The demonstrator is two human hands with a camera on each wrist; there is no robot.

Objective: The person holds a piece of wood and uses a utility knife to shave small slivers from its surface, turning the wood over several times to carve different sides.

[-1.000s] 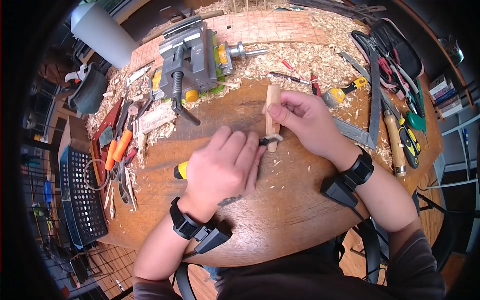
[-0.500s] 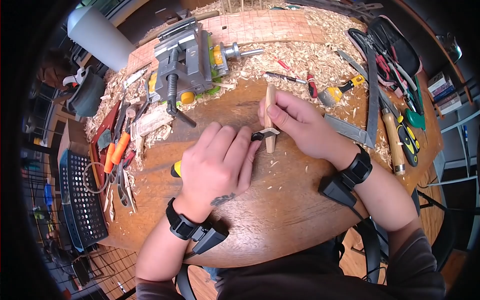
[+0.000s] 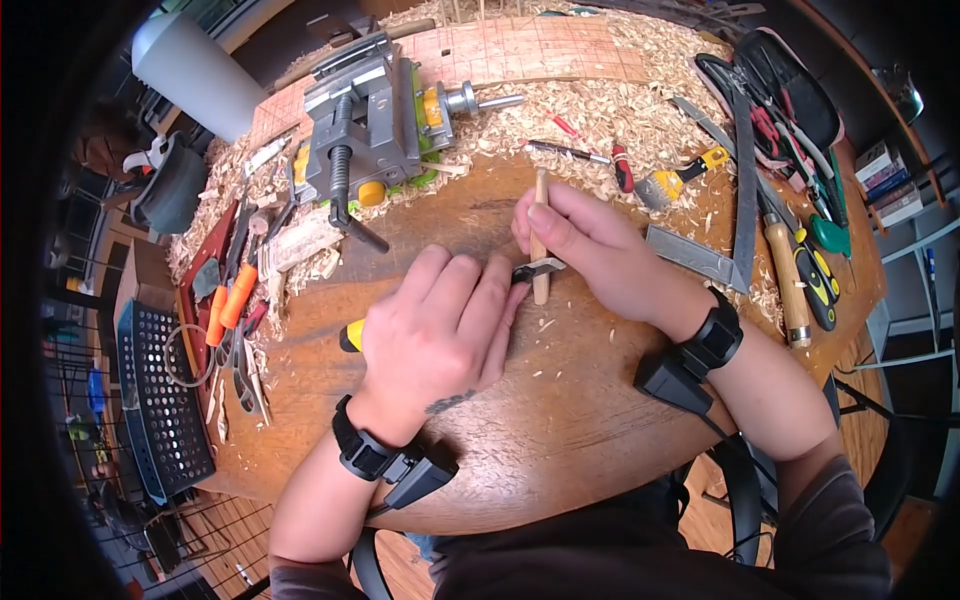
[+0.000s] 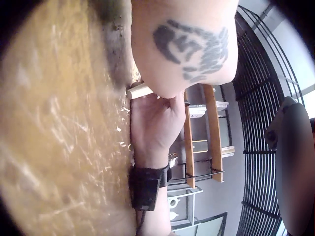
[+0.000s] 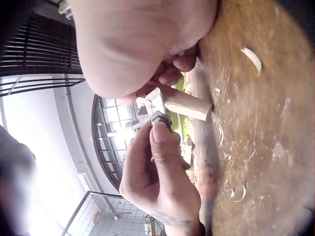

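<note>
My left hand [image 3: 430, 325] grips a carving knife with a yellow and black handle [image 3: 351, 336]; most of the handle is hidden in the fist. Its metal blade [image 5: 155, 102] lies across a small pale wooden stick [image 3: 541, 288], near the stick's lower end. Thumb and fingers of my right hand [image 3: 595, 240] pinch the upper part of this stick, which stands close over the tabletop. In the right wrist view the stick's squared end [image 5: 197, 109] shows beyond the blade. The left wrist view shows only a short end of the stick [image 4: 140, 91] between the hands.
A metal vise [image 3: 365, 130] stands at the back left amid wood shavings [image 3: 560, 110]. Scissors [image 3: 243, 375] and orange-handled tools [image 3: 232, 305] lie left. On the right are a metal square [image 3: 742, 200], a yellow scraper [image 3: 690, 175] and a wooden-handled tool [image 3: 785, 270].
The stick has turned, so a narrower side faces the head camera. Both hands stay close together; the left has shifted slightly, and the blade still crosses the stick's lower part.
</note>
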